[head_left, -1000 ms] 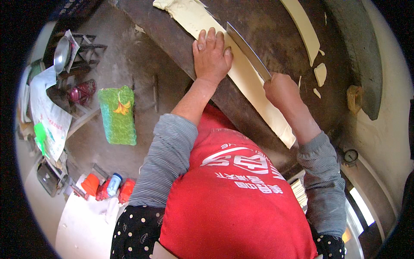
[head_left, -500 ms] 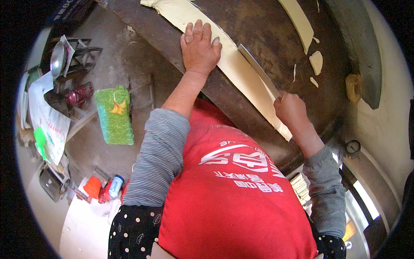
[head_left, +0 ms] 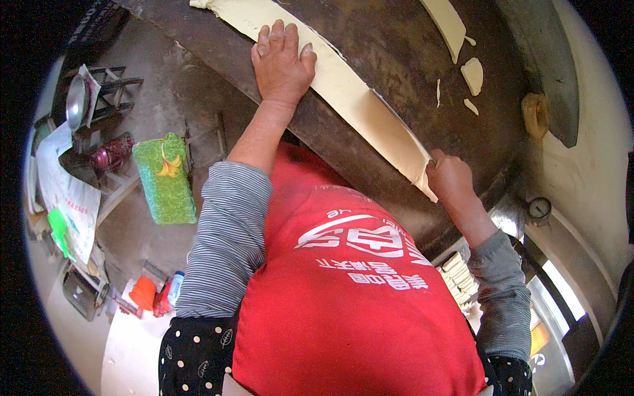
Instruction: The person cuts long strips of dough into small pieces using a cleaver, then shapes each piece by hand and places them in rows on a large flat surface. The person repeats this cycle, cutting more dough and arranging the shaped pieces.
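A long, pale strip of dough (head_left: 353, 99) runs slantwise over a dark work table (head_left: 383, 39). My left hand (head_left: 284, 69) lies flat on the strip's upper part, its fingers stretched out. With my right hand (head_left: 450, 179) I grip a knife (head_left: 404, 123) by the handle, which the fist hides. The blade stands nearly edge-on along the right edge of the dough, close to its lower end. Farther right lie a second dough strip (head_left: 446, 26), a larger scrap (head_left: 472, 76) and a small scrap (head_left: 470, 107).
At the left, a green bundle with a yellow flower (head_left: 165, 179) rests on a frame. A metal bowl (head_left: 76, 102) stands beyond it. A grey slab (head_left: 558, 72) and a round gauge (head_left: 539, 209) are at the right. Pale stacked pieces (head_left: 457, 276) show below the table edge.
The blade has turned from showing its flat side to nearly edge-on, and now lies against the dough's right edge. Both hands remain in their places on the dough and knife; the whole view has shifted slightly.
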